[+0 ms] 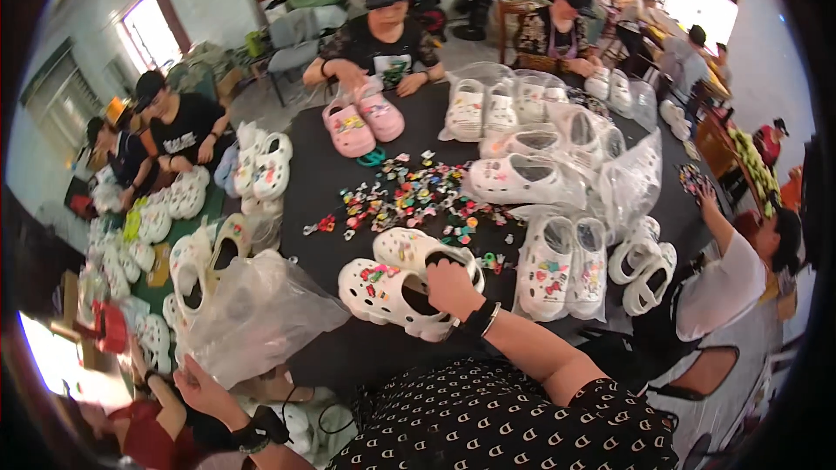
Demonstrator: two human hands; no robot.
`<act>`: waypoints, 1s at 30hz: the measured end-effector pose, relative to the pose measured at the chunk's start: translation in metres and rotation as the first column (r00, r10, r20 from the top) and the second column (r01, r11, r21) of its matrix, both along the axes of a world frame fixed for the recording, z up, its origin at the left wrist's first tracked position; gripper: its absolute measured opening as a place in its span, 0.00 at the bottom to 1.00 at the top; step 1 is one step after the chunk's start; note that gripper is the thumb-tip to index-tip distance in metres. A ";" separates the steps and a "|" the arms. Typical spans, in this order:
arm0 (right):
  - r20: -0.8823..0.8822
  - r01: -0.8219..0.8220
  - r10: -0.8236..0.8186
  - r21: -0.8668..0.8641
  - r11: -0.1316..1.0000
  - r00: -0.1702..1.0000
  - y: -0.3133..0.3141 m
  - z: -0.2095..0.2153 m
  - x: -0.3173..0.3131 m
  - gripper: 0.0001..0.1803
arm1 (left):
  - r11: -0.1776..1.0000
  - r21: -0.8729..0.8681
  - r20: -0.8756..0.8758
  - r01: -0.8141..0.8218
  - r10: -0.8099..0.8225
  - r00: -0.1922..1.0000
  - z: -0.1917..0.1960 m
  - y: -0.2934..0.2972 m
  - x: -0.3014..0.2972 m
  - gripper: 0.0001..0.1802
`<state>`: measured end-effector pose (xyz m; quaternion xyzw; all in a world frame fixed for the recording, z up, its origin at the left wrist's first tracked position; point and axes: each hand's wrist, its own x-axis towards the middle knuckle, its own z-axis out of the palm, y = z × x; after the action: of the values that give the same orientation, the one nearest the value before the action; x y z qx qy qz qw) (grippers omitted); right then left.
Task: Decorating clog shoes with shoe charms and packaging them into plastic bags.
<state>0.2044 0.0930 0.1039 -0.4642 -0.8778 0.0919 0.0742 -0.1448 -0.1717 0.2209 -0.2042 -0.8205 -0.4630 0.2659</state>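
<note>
In front of me, at the near edge of the black table [313,200], lies a pair of white clogs [383,289] with colourful charms on the toes. My right hand [455,287] is closed at the clogs' heel openings, gripping the pair. Down at the left, my left hand [209,393] is at the lower edge of a clear plastic bag [261,318], its fingers closed on the film. This bag spreads over the table's left edge, beside other white clogs [193,271]. Loose colourful shoe charms [418,196] are heaped just beyond my pair.
Bagged white clogs [562,270] stand right of my pair, with more bagged pairs [522,176] behind. Across the table a person [383,43] touches pink clogs [364,117]. Other people sit left and right. A green table [161,270] at left bears more clogs.
</note>
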 end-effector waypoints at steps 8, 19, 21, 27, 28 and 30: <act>-0.065 -0.431 0.434 0.052 0.901 0.898 -0.011 0.013 -0.004 0.12 | 0.901 0.409 0.157 0.143 -0.224 0.962 0.045 -0.007 0.051 0.11; -0.670 -0.828 0.672 0.152 0.540 0.315 -0.047 0.117 -0.080 0.51 | -0.032 0.719 0.109 0.694 -0.982 -0.158 0.055 0.068 0.146 0.09; -0.784 -0.905 0.473 -0.263 0.333 0.402 -0.045 0.114 -0.077 0.38 | -0.248 0.683 0.075 0.687 -0.912 -0.404 0.057 0.082 0.150 0.09; -0.880 -0.875 0.171 -0.382 0.299 0.442 -0.014 0.090 -0.040 0.16 | 0.304 0.608 0.162 0.734 -0.952 0.260 0.048 0.101 0.124 0.03; -0.877 -0.864 0.161 -0.386 0.323 0.452 -0.013 0.088 -0.035 0.16 | 0.364 0.497 0.166 0.787 -0.931 0.325 0.040 0.104 0.115 0.03; -0.896 -0.905 -0.316 -0.382 0.190 0.312 -0.016 0.084 -0.030 0.18 | 0.437 0.341 0.226 0.832 -0.897 0.379 0.014 0.107 0.106 0.04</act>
<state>0.1744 0.0769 0.1881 -0.0283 -0.5240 0.8250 0.2097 -0.0392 -0.0650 0.2346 -0.4872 -0.5820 -0.6306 -0.1619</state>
